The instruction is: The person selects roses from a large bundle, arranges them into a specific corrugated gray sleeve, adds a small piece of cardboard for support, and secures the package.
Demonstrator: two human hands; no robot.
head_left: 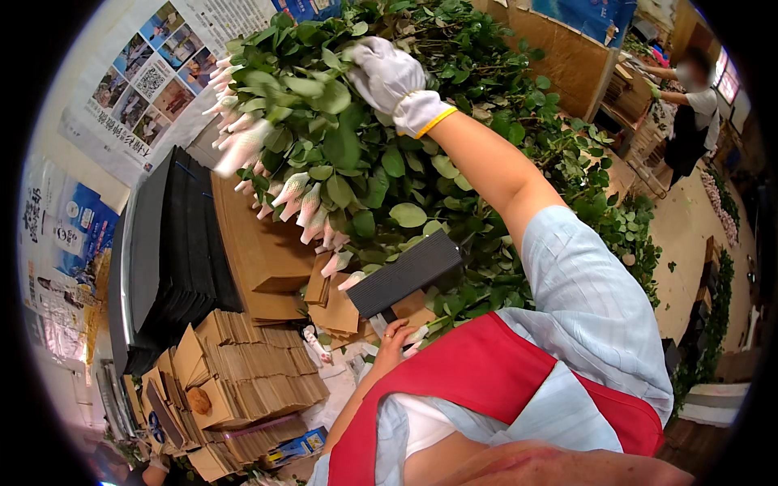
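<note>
My right hand (391,77), in a white glove with a yellow cuff, reaches over a large heap of leafy rose stems (454,49). Its fingers are curled, slightly smeared by motion, around a rose whose netted bud (245,150) is blurred. More rose buds in white netting (309,206) line the heap's left side. Low in front of me, my bare left hand (392,344) wears a ring. Its bent fingers close by a netted rose (416,336), partly hidden behind my red apron. Just beyond that hand stands a dark ribbed block (405,274) with a flat top.
Stacks of folded cardboard (259,373) stand at the lower left, with black sheets (182,243) upright behind them. A brown board (559,61) borders the heap at the back. Another person (693,105) works at the far right. Blue scissors (156,427) lie near the cardboard.
</note>
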